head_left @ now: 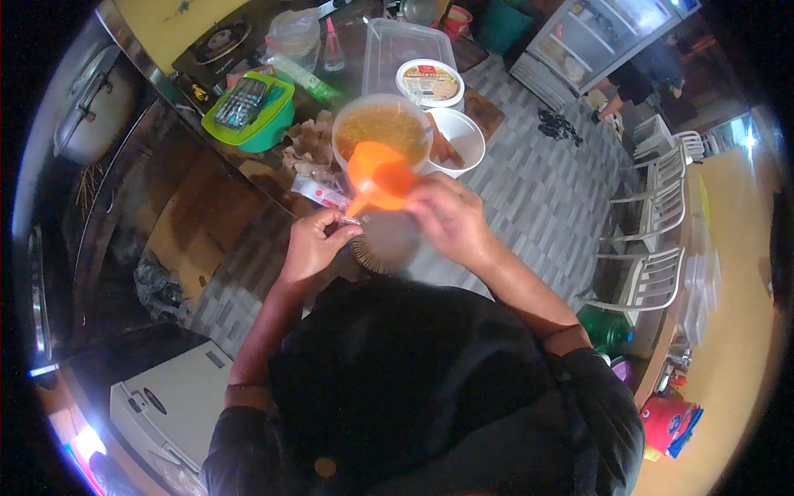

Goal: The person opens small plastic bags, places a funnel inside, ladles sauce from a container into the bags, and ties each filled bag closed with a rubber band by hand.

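My right hand (453, 217), smeared by motion, grips the rim side of an orange plastic funnel (372, 175). The funnel is tilted, its narrow spout pointing down and left toward my left hand (317, 242). Pinched in my left fingers, at the spout's tip, is a small bit of clear plastic (353, 221), perhaps the mouth of a bag; its lower part cannot be made out. Behind the funnel stands a clear tub (337, 132) of brownish liquid. A plastic packet with pink print (324, 195) lies just beyond my left hand.
A white bucket (471, 140) and an ice cream tub with a printed lid (430, 81) stand behind the liquid. A green-lidded box (273, 124) and crumpled brown paper (310, 147) are at the left. White chairs (653, 281) line the right; a person (628, 87) is farther back.
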